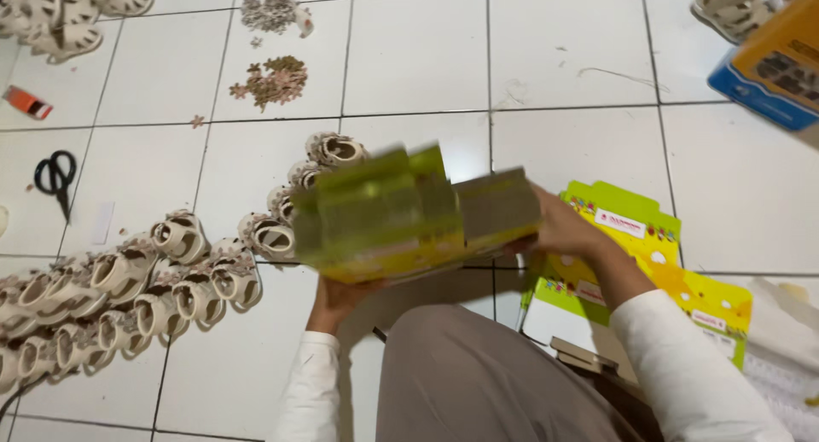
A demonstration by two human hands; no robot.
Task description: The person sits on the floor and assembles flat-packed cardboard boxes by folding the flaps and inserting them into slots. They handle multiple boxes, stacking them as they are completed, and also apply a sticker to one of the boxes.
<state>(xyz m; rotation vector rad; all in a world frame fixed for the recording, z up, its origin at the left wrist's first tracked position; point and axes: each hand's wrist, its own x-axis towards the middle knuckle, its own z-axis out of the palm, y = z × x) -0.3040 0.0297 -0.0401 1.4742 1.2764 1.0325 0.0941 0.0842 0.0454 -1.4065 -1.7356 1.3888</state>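
Both hands hold a yellow-green cardboard box (401, 216), blurred by motion, above my lap. My left hand (337, 299) grips it from beneath at the lower left. My right hand (559, 229) clasps its right end. A flat stack of unfolded yellow-green box blanks (657, 263) lies on the white tiled floor just right of the box. Small beige children's sandals (153, 280) lie in rows to the left, some partly hidden behind the box.
Black scissors (55, 177) and an orange object (27, 102) lie at the far left. Two heaps of small flower-shaped trims (275, 79) sit further up. More sandals fill the top corners. A blue and orange carton (772, 66) is at the top right.
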